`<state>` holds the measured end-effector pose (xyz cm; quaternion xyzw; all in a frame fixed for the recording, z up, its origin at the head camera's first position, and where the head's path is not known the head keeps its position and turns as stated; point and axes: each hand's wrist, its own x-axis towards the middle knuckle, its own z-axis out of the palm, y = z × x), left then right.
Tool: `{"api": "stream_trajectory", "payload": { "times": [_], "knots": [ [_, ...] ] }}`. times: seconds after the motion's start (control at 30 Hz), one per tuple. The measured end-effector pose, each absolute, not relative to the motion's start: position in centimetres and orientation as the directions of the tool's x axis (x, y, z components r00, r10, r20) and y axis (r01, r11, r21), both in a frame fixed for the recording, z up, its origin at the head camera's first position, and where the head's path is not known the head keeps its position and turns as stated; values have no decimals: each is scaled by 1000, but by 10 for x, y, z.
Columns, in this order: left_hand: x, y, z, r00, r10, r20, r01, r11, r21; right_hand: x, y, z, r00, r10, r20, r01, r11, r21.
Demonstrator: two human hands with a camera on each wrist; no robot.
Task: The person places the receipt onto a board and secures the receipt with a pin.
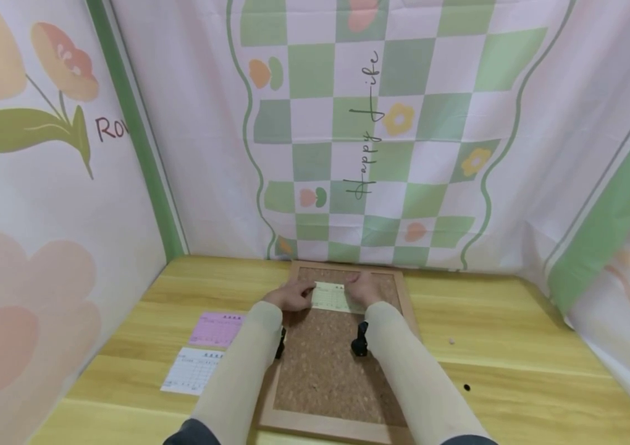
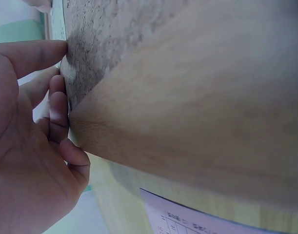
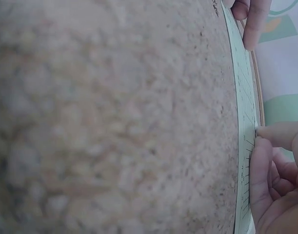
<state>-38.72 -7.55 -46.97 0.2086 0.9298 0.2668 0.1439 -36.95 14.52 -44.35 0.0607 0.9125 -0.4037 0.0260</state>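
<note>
A pale green printed slip (image 1: 328, 296) lies near the top of a framed cork board (image 1: 326, 364). My left hand (image 1: 294, 295) is at the slip's left edge; in the left wrist view its thumb (image 2: 46, 52) is straight, its tip touching the board or slip, and the other fingers lie by the wooden frame. My right hand (image 1: 364, 289) is over the slip's right part. In the right wrist view its thumb and forefinger pinch a tiny pin-like piece (image 3: 257, 131) against the slip, mostly hidden by the fingertips.
Left of the board, a pink slip (image 1: 215, 329) and a white slip (image 1: 189, 371) lie on the wooden table (image 1: 493, 321). On the right are a small pale bit (image 1: 451, 341) and a small black round piece (image 1: 467, 387). A patterned curtain (image 1: 404, 74) hangs behind.
</note>
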Motion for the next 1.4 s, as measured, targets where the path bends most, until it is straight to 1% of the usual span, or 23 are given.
{"api": "stream_trajectory", "payload": {
  "times": [0.07,0.17,0.3,0.43,0.5,0.67,0.73,0.83,0.97,1.17,1.27,1.4],
  "knots": [
    [-391,-76,-475,-873,461,-160,302,768,564,-369,146,-443,-992,82,-91,122,675,-727],
    [-390,-78,-475,-872,462,-161,299,765,570,-368,148,-443,-997,35,-76,79,679,-730],
    [-372,-80,-456,-871,466,-155,318,776,544,-369,151,-443,-994,-72,-77,11,653,-757],
    [-353,-80,-436,-876,458,-149,316,780,540,-369,153,-439,-984,-143,-107,-7,629,-777],
    [-350,-79,-432,-877,458,-145,318,779,541,-368,155,-435,-978,-167,-122,-11,631,-776],
    [-373,-84,-454,-870,476,-129,338,766,546,-364,156,-427,-960,-228,-165,-12,618,-786],
    [-380,-86,-462,-865,485,-125,348,762,547,-362,156,-424,-953,-248,-174,-21,626,-780],
    [-363,-82,-442,-867,480,-132,346,771,535,-356,157,-420,-954,-255,-158,-58,673,-737],
    [-349,-78,-427,-867,480,-136,350,779,520,-349,159,-415,-951,-273,-147,-101,720,-686],
    [-352,-77,-430,-851,512,-115,383,756,531,-342,165,-409,-937,-332,-106,-194,749,-633],
    [-365,-78,-445,-838,540,-83,422,736,529,-339,172,-407,-925,-371,-78,-245,742,-624],
    [-369,-78,-451,-826,558,-72,439,719,539,-333,184,-406,-913,-405,-51,-296,743,-601]
  ]
}}
